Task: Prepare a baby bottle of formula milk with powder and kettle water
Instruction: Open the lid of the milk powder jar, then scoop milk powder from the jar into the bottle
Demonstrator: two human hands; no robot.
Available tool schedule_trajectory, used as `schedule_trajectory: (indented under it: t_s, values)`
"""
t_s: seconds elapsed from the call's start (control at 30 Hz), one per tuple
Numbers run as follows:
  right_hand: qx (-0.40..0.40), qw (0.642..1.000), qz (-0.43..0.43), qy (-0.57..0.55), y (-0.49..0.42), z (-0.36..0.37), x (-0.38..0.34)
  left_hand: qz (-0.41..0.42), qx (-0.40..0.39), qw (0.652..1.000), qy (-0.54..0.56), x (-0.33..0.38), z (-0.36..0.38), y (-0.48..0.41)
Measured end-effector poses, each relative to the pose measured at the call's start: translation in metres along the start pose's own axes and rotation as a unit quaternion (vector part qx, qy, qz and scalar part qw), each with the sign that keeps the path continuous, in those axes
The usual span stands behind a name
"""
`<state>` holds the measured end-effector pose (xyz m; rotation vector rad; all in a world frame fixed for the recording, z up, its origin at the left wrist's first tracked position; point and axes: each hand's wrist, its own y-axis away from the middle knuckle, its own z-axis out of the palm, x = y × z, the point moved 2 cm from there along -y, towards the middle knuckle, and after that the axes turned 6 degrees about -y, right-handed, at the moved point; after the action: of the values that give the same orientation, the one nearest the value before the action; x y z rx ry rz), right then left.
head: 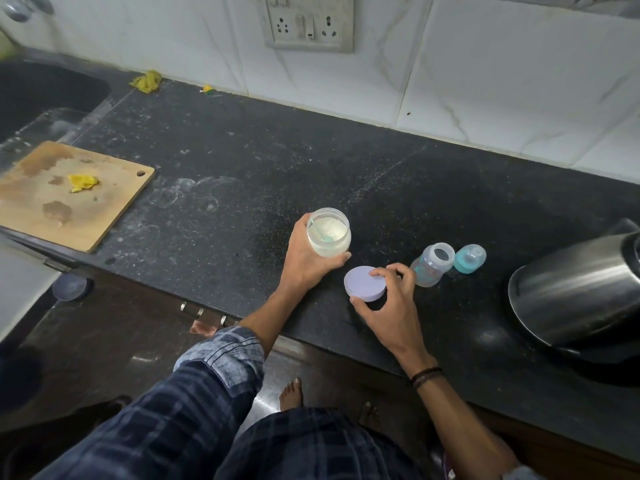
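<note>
An open clear jar of white formula powder (329, 237) with a pale green scoop (320, 233) inside stands on the black counter (242, 174). My left hand (306, 261) grips the jar from its left side. My right hand (391, 303) pinches the jar's lavender lid (363, 284) just above the counter, right of the jar. An uncapped baby bottle (433, 265) with teal print stands right of the lid. Its teal teat cap (469, 258) sits beside it. A steel kettle (578, 289) stands at the right edge.
A wooden cutting board (69, 195) with a yellow scrap lies at the left, beside a dark sink (45, 95). A wall socket panel (310, 22) is on the tiled wall behind. A yellow cloth (147, 81) lies at the counter's back.
</note>
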<state>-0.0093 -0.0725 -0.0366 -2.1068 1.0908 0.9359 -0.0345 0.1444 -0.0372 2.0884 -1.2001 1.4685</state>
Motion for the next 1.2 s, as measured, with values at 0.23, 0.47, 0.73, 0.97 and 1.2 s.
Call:
schedule_trajectory:
  t_s: [0.23, 0.47, 0.73, 0.97, 1.2]
  values:
    - [-0.048, 0.998, 0.021, 0.027, 0.003, 0.005, 0.003, 0.008, 0.000, 1.000, 0.007, 0.000, 0.000, -0.001]
    - [0.063, 0.996, -0.061, -0.025, -0.030, -0.015, -0.057, 0.011, -0.018, 0.999, 0.038, 0.000, 0.001, -0.007]
    - [-0.067, 0.992, -0.049, 0.100, -0.113, 0.011, -0.124, 0.029, -0.063, 0.994, 0.080, 0.004, 0.004, -0.015]
    - [-0.108, 0.977, -0.028, 0.184, -0.127, 0.027, -0.125, 0.013, -0.060, 0.995, 0.073, -0.003, 0.005, -0.014]
    - [-0.090, 0.981, -0.022, 0.173, -0.127, 0.030, -0.129, -0.005, -0.058, 0.996, 0.071, -0.004, 0.005, -0.014]
